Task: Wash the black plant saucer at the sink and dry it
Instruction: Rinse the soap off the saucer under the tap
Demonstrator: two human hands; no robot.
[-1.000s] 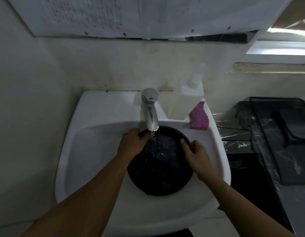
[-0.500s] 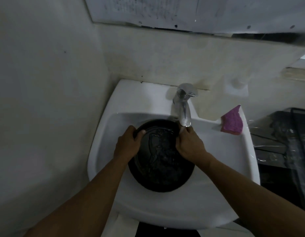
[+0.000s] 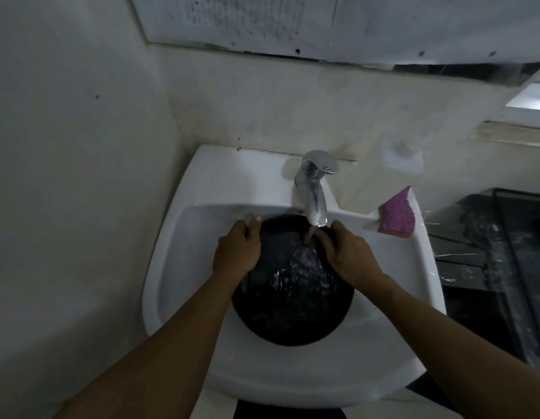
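Holding the black saucer under a running tap

Your left hand (image 3: 237, 252) grips the left rim of the black plant saucer (image 3: 293, 313), fingers curled round the edge and the thumb tip lying along the upper rim. Your right hand (image 3: 347, 255) grips the upper right rim directly below the tap (image 3: 315, 189). Its fingers fold over the edge, but the water stream (image 3: 309, 234) blurs them, so their tips are hard to make out.

The saucer sits in the white sink (image 3: 178, 237), filling most of the basin. Water ripples across its inside, and the dark surface hides any detail there.

A pink sponge (image 3: 397, 214) lies on the sink's right back corner. A pale soap bottle (image 3: 403, 160) behind it nearly blends into the wall.

A bare wall stands close along the sink's left side. To the right, a dark bench (image 3: 474, 237) is cut off by the frame edge, and what lies on it is too dim to tell. The sink's front rim is near your forearms.
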